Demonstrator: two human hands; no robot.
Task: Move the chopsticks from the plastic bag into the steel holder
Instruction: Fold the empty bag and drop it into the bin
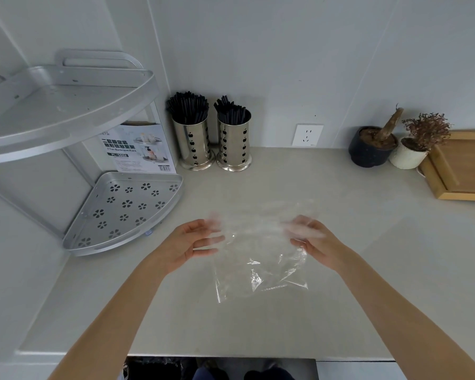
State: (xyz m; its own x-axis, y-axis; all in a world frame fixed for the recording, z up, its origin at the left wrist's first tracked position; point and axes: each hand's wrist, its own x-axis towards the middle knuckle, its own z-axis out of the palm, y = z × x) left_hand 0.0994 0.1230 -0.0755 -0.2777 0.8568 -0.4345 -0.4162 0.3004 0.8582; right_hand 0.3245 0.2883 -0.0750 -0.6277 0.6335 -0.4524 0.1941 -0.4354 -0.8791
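While both steel holders (194, 141) brim with chopsticks (188, 106), blurred fingers (209, 239) spread beside plastic bag (261, 264).

A home kitchen: a pale stone worktop (340, 215) against plain walls, two steel holders (194, 141) full of black chopsticks (188, 106), a wall socket (307, 135), potted plants (373, 145), a wooden tray (461, 171) and a metal corner rack (121, 212).

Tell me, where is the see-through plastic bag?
In the head view, the plastic bag is near the middle of the grey counter, between the left hand and right hand.
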